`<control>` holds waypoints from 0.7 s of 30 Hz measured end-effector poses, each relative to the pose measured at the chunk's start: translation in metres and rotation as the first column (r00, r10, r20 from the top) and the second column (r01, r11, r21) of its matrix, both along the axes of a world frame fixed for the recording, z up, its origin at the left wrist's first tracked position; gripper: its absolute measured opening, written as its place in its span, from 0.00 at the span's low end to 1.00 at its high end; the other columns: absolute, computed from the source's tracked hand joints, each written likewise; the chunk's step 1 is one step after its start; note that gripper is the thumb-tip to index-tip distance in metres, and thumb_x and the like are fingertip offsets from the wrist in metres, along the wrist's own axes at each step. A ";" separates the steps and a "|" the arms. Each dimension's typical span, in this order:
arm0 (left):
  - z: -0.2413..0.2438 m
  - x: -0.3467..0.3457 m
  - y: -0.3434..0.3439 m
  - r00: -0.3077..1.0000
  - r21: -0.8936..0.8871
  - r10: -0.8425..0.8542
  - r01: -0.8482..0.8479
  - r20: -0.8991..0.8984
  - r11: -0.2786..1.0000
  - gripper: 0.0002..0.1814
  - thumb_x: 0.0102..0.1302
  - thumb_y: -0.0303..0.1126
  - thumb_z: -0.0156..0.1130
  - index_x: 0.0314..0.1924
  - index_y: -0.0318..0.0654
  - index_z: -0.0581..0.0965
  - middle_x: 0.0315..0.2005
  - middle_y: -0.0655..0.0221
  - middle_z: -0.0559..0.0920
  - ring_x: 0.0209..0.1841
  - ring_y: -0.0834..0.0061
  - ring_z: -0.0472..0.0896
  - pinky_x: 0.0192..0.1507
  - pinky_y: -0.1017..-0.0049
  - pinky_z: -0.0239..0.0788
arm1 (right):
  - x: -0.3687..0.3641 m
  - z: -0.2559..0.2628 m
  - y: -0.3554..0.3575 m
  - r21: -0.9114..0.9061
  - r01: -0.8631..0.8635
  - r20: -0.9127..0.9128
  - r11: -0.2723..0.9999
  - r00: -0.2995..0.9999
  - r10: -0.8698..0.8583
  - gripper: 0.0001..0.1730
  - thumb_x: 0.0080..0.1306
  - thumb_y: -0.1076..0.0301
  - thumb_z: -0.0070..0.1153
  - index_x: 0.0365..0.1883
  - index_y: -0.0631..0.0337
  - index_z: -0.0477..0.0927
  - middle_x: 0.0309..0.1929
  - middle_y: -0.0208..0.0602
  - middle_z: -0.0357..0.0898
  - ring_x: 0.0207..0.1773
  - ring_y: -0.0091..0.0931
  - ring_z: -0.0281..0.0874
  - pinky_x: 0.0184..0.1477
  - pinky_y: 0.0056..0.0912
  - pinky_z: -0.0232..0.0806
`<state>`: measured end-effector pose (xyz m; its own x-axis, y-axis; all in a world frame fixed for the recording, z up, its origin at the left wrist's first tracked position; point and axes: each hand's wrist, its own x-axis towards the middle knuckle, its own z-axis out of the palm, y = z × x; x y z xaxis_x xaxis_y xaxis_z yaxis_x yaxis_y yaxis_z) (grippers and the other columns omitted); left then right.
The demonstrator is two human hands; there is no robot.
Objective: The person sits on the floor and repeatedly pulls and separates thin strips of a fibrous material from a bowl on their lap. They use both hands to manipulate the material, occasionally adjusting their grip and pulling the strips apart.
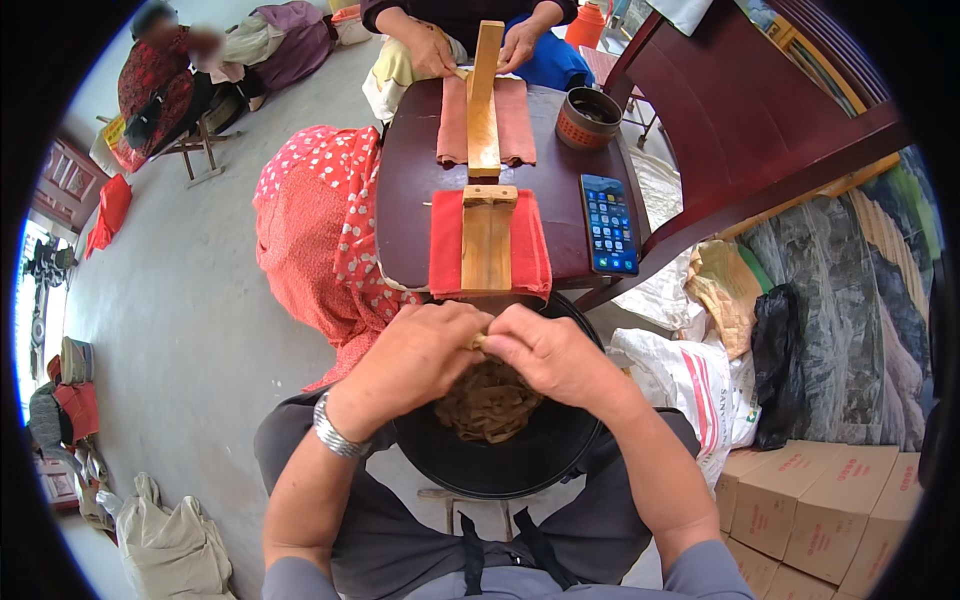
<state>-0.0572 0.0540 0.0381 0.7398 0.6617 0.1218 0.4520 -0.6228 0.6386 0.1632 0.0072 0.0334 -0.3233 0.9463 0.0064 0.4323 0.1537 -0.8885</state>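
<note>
Both hands meet over a black round tub (pixel 495 480) between my knees. My left hand (pixel 424 352), with a metal watch band at the wrist, and my right hand (pixel 551 352) pinch a small yellowish piece (pixel 478 341) between their fingertips. Under them in the tub lies a heap of brown, limp, leaf-like strips (pixel 491 409). Just beyond my hands, a wooden block stand (pixel 486 251) rests on a folded red cloth (pixel 446 247) at the edge of a dark wooden chair seat (pixel 409 202). The fingers partly hide the piece.
Farther across the seat stand a second wooden stand (pixel 484 135) on a pink cloth (pixel 517 124), a brown cup (pixel 589 120) and a lit phone (pixel 609 225). Another person's hands work opposite. Red patterned fabric (pixel 315 225) hangs at left; sacks (pixel 701 390) and cardboard boxes (pixel 840 510) lie right.
</note>
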 end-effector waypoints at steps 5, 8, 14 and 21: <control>0.004 0.003 0.005 0.995 0.054 -0.005 0.011 -0.100 0.998 0.12 0.75 0.36 0.63 0.49 0.36 0.80 0.42 0.59 0.85 0.47 0.51 0.82 0.47 0.60 0.74 | -0.004 -0.009 0.006 0.111 -0.005 0.071 0.994 0.997 -0.003 0.10 0.78 0.61 0.57 0.47 0.57 0.74 0.31 0.55 0.82 0.37 0.54 0.82 0.35 0.54 0.72; -0.006 0.002 -0.005 0.996 -0.208 -0.054 0.037 -0.076 0.977 0.16 0.80 0.43 0.57 0.42 0.36 0.77 0.32 0.59 0.83 0.36 0.56 0.82 0.39 0.61 0.72 | 0.007 -0.011 0.003 0.118 -0.104 0.064 0.988 0.993 0.097 0.10 0.78 0.60 0.57 0.46 0.57 0.75 0.31 0.55 0.82 0.36 0.54 0.82 0.35 0.53 0.72; 0.005 -0.014 -0.011 0.968 -0.597 -0.213 0.092 -0.135 0.797 0.21 0.82 0.48 0.54 0.40 0.35 0.75 0.25 0.57 0.78 0.30 0.55 0.79 0.35 0.59 0.70 | 0.024 0.002 -0.013 -0.077 -0.217 0.117 0.973 0.967 0.225 0.14 0.78 0.55 0.57 0.45 0.57 0.78 0.28 0.49 0.81 0.32 0.49 0.83 0.33 0.46 0.72; 0.004 -0.009 0.010 1.000 -0.553 -0.019 0.014 -0.002 0.833 0.17 0.81 0.44 0.58 0.44 0.35 0.76 0.30 0.60 0.79 0.34 0.66 0.79 0.39 0.65 0.73 | 0.025 0.005 0.002 0.117 -0.059 0.104 0.991 0.993 0.047 0.11 0.74 0.61 0.64 0.45 0.58 0.79 0.32 0.48 0.83 0.35 0.46 0.84 0.35 0.44 0.73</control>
